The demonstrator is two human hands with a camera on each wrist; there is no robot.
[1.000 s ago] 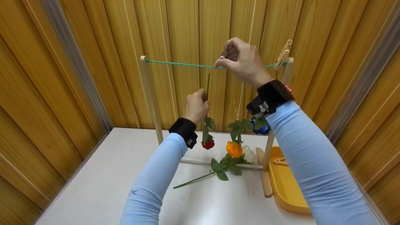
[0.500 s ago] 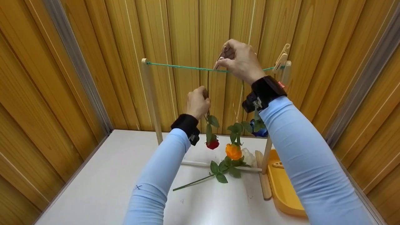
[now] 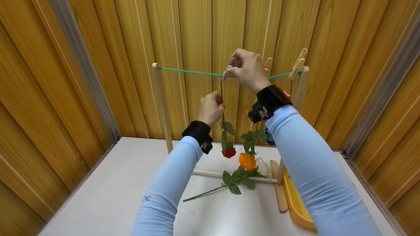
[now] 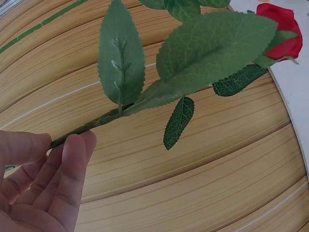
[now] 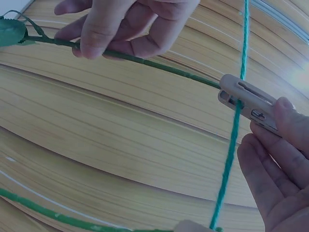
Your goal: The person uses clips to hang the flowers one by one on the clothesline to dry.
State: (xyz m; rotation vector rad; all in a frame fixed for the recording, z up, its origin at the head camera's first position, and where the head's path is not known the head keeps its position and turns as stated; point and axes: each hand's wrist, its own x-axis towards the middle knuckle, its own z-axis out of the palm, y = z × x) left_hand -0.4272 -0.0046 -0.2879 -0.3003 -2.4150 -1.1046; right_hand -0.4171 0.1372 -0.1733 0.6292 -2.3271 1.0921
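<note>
My left hand [image 3: 211, 107] pinches the stem of an artificial red rose [image 3: 229, 152], which hangs bloom down; in the left wrist view thumb and fingertips meet on the stem [image 4: 84, 128] below its leaves. Higher up, my right hand [image 3: 251, 70] grips a beige clothespin [image 5: 251, 101] between thumb and fingers. The clothespin sits across the green cord [image 5: 231, 145], and the stem's end is right at its tip. Beside the red rose hangs an orange rose [image 3: 247, 161], bloom down. A blue rose [image 3: 269, 137] is mostly hidden behind my right forearm.
The cord runs between two wooden posts [image 3: 161, 108]. More clothespins [image 3: 298, 68] sit at its right end. On the white table [image 3: 98, 183] a white rose [image 3: 263, 167] lies with its green stem [image 3: 203, 194] toward me. A yellow tray [image 3: 297, 203] stands at the right, partly behind my sleeve.
My left hand has raised the red rose's stem end to the cord and shifted slightly right. My right hand, with the clothespin, has come down a little onto the cord at the stem's end.
</note>
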